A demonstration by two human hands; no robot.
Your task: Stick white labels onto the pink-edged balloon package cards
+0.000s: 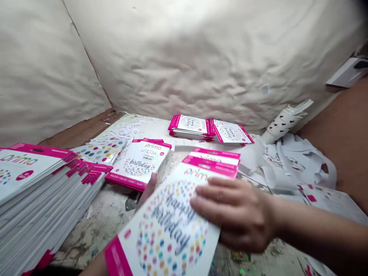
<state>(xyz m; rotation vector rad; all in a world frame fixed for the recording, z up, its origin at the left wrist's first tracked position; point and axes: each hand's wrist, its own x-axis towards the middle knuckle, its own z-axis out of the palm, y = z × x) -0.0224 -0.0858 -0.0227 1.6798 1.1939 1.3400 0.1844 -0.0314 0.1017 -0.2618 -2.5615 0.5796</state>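
A white and pink flat packet (172,230) printed "happy birthday" in coloured dots is tilted up close to me, slightly blurred. My left hand (148,190) is closed on it from beneath at the left edge; only the thumb side and part of the wrist show. Across its upper right lies my right hand (235,211), fingers over the front and around the right edge, its thumb hidden. Behind the packet's top, the pink headers of more packets (214,154) stick out; whether they are held too, I cannot tell.
A tall fanned stack of packets (51,203) stands at left. Beside it lie a smaller pile (143,161) and a dotted sheet (105,150). Two piles (191,126) sit at the back. White paper strips (304,161) and a rolled heart-print sheet (284,122) are at right.
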